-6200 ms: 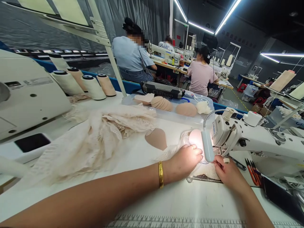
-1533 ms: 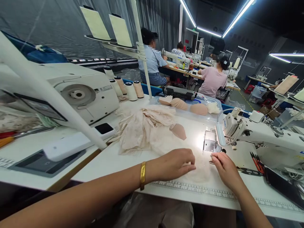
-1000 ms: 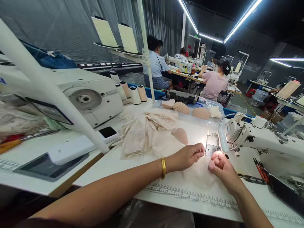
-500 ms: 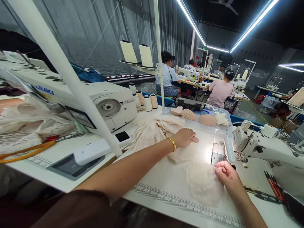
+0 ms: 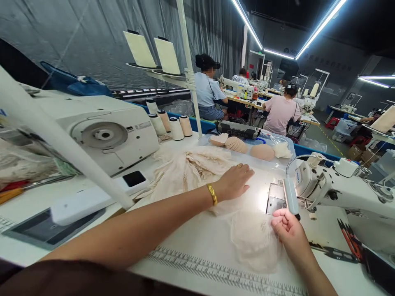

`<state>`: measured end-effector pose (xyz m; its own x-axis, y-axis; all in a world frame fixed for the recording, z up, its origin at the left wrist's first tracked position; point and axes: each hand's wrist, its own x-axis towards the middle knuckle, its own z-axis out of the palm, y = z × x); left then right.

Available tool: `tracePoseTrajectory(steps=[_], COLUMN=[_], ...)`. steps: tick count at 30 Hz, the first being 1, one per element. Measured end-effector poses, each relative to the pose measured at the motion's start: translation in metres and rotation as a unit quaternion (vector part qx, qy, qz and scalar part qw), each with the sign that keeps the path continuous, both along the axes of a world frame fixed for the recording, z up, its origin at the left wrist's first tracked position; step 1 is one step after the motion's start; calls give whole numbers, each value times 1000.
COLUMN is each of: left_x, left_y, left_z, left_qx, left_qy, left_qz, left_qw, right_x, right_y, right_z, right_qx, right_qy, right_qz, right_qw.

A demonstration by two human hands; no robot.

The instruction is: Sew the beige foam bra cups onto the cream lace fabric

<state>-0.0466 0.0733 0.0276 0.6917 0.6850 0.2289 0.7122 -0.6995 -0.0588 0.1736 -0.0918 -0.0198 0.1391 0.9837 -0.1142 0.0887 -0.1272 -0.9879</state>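
My left hand, with a gold bracelet on the wrist, lies palm down over the table, its fingers stretched out. Beside it is a gathered heap of cream lace fabric, and part of a pale fabric piece shows under the palm. My right hand is closed in a loose pinch at the right edge of a sheer cream lace piece, which lies flat on the table. Its fingertips partly hide that edge. Just beyond this hand is the metal needle plate of the sewing machine, lit by a small lamp.
Beige cup pads sit in a clear plastic tray at the back. Thread cones stand left of it. A white pole crosses the left side. Scissors lie at right. A ruler strip runs along the front edge. Co-workers sit beyond.
The view has shifted, so most things appear farther left. My left hand's fingers, bent before, are now straighter and flatter. My right hand keeps its place at the lace piece's edge.
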Motion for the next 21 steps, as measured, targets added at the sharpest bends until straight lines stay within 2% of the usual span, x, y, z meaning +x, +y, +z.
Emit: tracePoseTrajectory(steps=[2,5,7,10,12,15,18,21], left_x=[-12,-16,0,50,87,129,146,143], left_y=[-9,1,22,62,86,111,126,136], left_z=[1,22,42,62,60,44,25,20], left_qx=[-33,-100,-121,-114,-121,-127,-113,-93], left_qy=[12,-28,-75,-99,-107,-105,-91,-72], left_qz=[-32,-34,30,92,143,191,197,166], left_qw=[999,994,989,984,976,968,970,979], right_x=[-1,-1,0,-1,-3,-7,-10,-11], right_y=[-1,0,1,1,1,2,3,3], right_z=[-3,-7,-9,-12,-16,-25,-32,-34], right_qx=[-5,-2,0,0,10,36,41,41], right_qy=[-6,-14,-21,-28,-26,-13,-2,-13], right_qz=[0,13,29,35,12,-38,-54,-55], right_qw=[1000,1000,999,999,1000,999,998,998])
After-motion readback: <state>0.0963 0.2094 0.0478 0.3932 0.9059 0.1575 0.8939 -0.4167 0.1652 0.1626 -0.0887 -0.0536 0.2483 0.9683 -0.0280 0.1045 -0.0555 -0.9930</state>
